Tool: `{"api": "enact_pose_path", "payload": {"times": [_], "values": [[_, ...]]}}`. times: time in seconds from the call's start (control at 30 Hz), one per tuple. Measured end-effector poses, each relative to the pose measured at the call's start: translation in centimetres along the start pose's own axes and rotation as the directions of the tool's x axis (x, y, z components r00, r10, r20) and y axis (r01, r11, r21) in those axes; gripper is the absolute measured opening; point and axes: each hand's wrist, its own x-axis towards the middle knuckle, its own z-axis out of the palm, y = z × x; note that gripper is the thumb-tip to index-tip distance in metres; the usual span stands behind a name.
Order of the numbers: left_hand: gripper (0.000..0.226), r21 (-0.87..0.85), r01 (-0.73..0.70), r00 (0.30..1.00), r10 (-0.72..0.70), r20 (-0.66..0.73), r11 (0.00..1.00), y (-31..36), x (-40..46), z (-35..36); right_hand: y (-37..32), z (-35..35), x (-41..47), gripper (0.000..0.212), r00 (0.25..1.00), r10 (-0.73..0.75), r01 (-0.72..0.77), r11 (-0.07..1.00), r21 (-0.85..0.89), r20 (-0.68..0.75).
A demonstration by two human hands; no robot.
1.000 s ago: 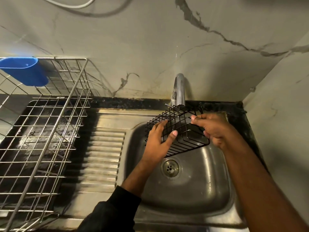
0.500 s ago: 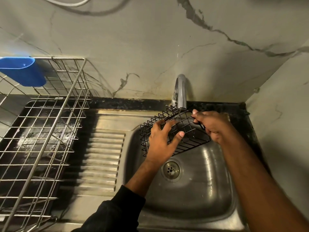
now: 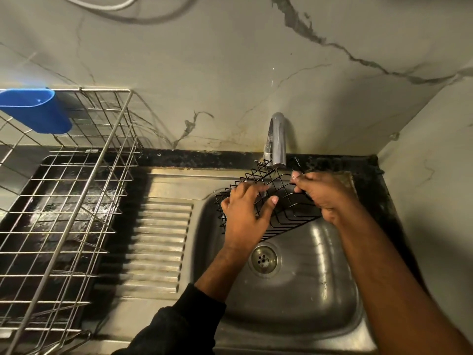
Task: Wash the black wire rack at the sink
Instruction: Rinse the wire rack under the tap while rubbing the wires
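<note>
The black wire rack is held tilted over the steel sink basin, directly below the spout of the chrome tap. My left hand lies over the rack's near left side with fingers spread across the wires and the thumb hooked into it. My right hand grips the rack's right end, pinching its top rim. I cannot tell whether water is running from the spout. The drain sits just below the rack.
A ribbed steel drainboard adjoins the basin on the left. Beyond it stands a large metal dish rack with a blue plastic holder on its far rim. Marble wall rises behind and on the right.
The rack has shifted slightly left and tilted under the tap. My left hand slid further over its front wires, while my right hand kept its hold on the right end.
</note>
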Motion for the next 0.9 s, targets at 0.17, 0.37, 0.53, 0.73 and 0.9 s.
{"api": "enact_pose_path", "payload": {"times": [0.17, 0.37, 0.53, 0.73, 0.9], "values": [[0.048, -0.082, 0.069, 0.992, -0.060, 0.113, 0.994, 0.4, -0.8, 0.3, 0.0, 0.2, -0.8, 0.024, 0.999, -0.028, 0.028, 1.000, 0.011, -0.015], [0.037, -0.113, 0.051, 0.998, -0.046, 0.042, 0.992, 0.5, -1.1, -1.0, 0.4, -0.4, -2.7, 0.029, 0.999, -0.045, 0.046, 0.999, 0.003, -0.015], [0.040, -0.287, 0.063, 0.998, -0.062, 0.013, 0.956, 1.1, -2.0, -1.5, 0.5, -1.4, -4.7, 0.031, 0.997, -0.056, 0.058, 0.998, 0.035, -0.044], [0.043, -0.224, 0.042, 0.998, -0.030, 0.056, 0.974, 2.8, -3.6, -0.9, 1.2, -2.7, -6.8, 0.028, 0.994, -0.084, 0.088, 0.993, 0.072, -0.064], [0.045, -0.179, 0.014, 0.989, 0.013, 0.144, 0.984, 4.2, -5.0, 0.2, 2.6, -3.1, -7.9, 0.015, 0.996, -0.026, 0.041, 0.985, 0.167, -0.090]]}}
